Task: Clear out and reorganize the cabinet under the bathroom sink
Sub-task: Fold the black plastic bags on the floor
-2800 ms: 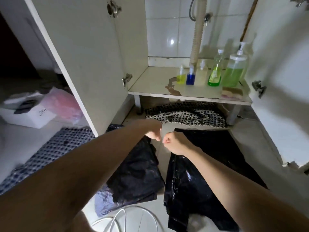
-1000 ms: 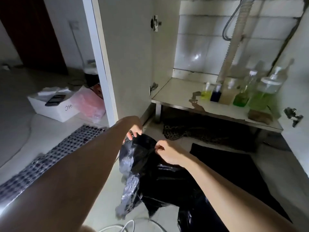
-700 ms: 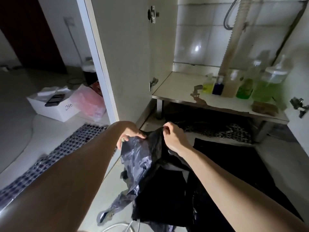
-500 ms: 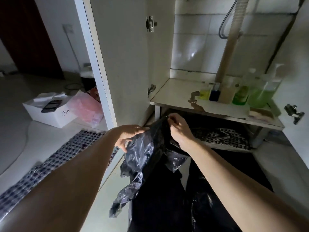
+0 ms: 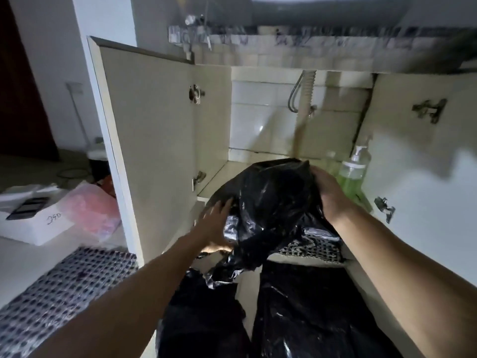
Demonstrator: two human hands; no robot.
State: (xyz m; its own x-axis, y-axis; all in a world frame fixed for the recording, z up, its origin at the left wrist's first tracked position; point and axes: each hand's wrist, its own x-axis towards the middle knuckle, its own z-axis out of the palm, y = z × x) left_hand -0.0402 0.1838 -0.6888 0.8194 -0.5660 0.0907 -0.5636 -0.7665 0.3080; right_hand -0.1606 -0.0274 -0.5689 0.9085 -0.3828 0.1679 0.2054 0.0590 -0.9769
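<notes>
Left hand (image 5: 215, 227): we see it spread flat against the lower left flank of the black plastic bag (image 5: 273, 202), fingers extended and pressing, not closed round anything.
Right hand (image 5: 327, 196): we see it cupped over the bag's upper right side, fingers curled onto the film; whether they pinch a fold we cannot tell.
Bag position: bunched between the two palms, raised in front of the open cabinet (image 5: 160, 140); its loose tail hangs below the left fingers.
Neighbours: a green pump bottle (image 5: 352, 171) stands just beyond the right fingers, on the cabinet shelf; further black sheets (image 5: 309, 313) lie on the floor beneath both wrists.
Handling, as we judge it: thin film, very light, limp, somewhat slick, easily torn on hinge edges.
Hold, as we judge it: gather the bulk in both palms, compressing trapped air, rather than pulling one corner.
</notes>
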